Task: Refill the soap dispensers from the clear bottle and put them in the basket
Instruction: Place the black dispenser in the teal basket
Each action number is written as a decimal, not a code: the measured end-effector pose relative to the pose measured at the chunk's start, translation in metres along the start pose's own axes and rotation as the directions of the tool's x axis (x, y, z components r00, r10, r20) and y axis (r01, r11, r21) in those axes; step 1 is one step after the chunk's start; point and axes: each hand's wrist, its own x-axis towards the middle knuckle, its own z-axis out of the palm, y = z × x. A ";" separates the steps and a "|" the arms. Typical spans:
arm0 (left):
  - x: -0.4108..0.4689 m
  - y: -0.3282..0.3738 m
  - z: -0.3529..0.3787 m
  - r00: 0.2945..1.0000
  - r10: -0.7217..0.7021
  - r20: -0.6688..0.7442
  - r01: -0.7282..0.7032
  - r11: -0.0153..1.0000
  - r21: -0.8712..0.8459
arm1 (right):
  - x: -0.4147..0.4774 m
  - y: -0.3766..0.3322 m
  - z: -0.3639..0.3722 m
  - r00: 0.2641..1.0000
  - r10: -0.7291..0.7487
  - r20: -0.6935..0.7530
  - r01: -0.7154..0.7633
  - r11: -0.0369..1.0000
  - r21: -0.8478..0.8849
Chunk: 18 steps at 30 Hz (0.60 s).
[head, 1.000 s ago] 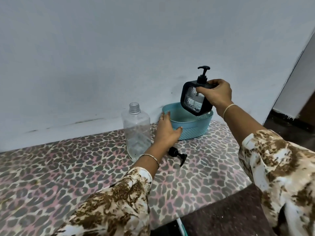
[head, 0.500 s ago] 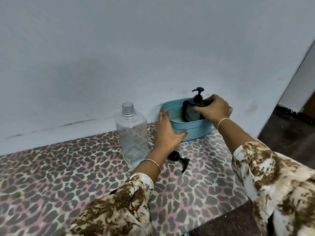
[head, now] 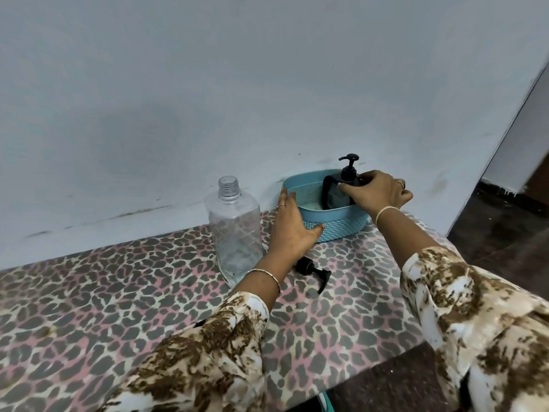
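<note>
Dispenser (head: 332, 196): upright in the right half of the basket, pump head above the rim. Its base is hidden, so I cannot tell whether it has touched down.
Handling: dark square body with a clear face, hard plastic by the look. If refilled, I judge it bottom-heavy and maybe slick with soap. I would take it by the shoulder or flat sides, never by the pump stem, which could sink and squirt.
Right hand (head: 377, 193): grip clamped over the dispenser's top shoulder, thumb on the near face, fingers wrapped behind.
Basket (head: 341, 226): teal, textured sides, against the wall (head: 208, 99) at the worktop's back right. It looks light and apt to slide, so I brace it.
Left hand (head: 292, 230): grip apart, straight fingers pressed to the basket's left side, thumb along its front.
Bottle (head: 234, 233): clear, uncapped, upright just left of my left hand, and seemingly near empty.
Pump (head: 312, 269): loose, black, lying by my left wrist. I see no dispenser for it.
Worktop (head: 89, 292): leopard-print cover.
Progress: one dispenser is going into the basket, and the loose pump hints that another remains.
</note>
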 end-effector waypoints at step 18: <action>-0.108 0.008 -0.052 0.994 0.029 -0.104 -0.057 0.956 -0.288 | -0.158 -0.025 -0.015 0.922 -0.360 -0.142 0.387 0.862 0.326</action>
